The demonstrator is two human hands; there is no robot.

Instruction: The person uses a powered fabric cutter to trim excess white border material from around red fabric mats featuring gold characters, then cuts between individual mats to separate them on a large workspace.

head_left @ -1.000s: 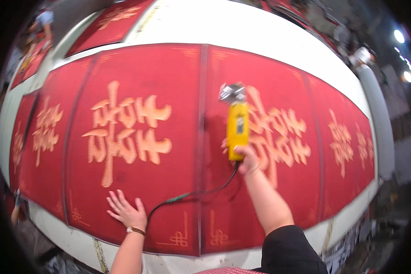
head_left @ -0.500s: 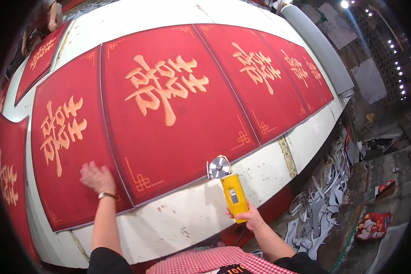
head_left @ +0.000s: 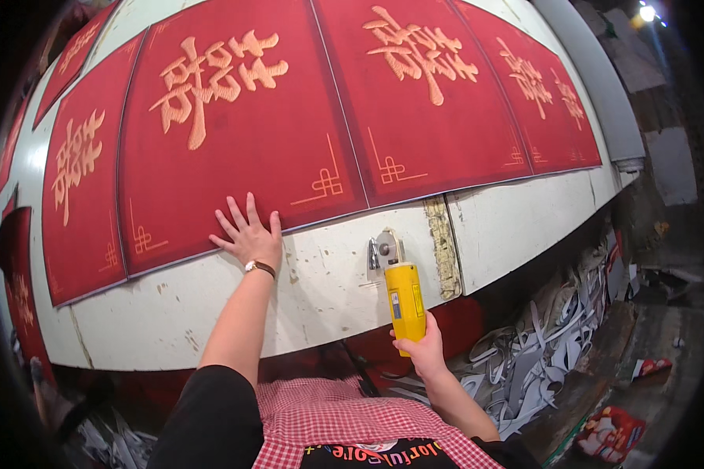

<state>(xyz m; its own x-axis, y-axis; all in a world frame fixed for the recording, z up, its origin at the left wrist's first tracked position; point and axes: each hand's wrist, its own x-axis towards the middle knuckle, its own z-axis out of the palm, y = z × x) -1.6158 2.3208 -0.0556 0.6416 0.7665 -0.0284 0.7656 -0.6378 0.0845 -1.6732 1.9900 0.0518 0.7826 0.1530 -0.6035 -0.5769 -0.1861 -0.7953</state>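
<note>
My left hand lies with its fingers spread on the front edge of a large red mat, which carries a raised gold character and thin gold corner ornaments. A watch band circles that wrist. My right hand is wrapped round the yellow body of an electric rotary cutter. The cutter's round blade and metal foot point away from me, over the pale tabletop just in front of the mats. A visible gap separates the blade from the red material. Whether the foot touches the table I cannot tell.
More red mats lie side by side across the table, and others at the far left. A pale roll borders the right end. Grey-white offcut strips heap below the table's right side, near a red package.
My left hand has moved right and now presses flat by the mat's front edge. The cutter has turned and its head sits lower, farther from the mats. The whole view has shifted.
</note>
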